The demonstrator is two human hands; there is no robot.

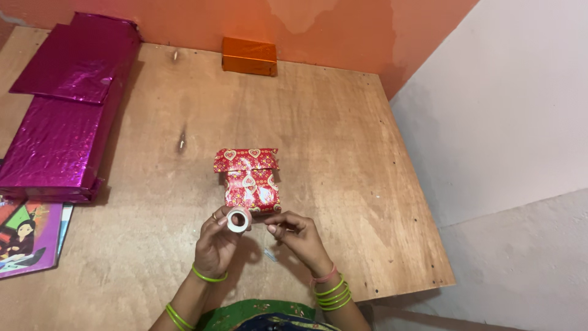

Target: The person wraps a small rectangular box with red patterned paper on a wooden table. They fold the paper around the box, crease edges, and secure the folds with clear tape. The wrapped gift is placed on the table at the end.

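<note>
A small box wrapped in shiny red paper with heart patterns (248,181) lies in the middle of the wooden table (343,141), its far flap folded open. Just in front of it, my left hand (217,245) holds a small white roll of clear tape (237,220) upright between thumb and fingers. My right hand (300,236) is beside the roll, fingertips pinched at the tape's loose end. Both wrists wear green bangles.
Stacked boxes wrapped in shiny magenta foil (64,110) fill the table's far left. An orange-wrapped box (249,56) stands against the orange back wall. A colourful picture book (27,236) lies at the left edge. The table's right edge drops off beside a white wall.
</note>
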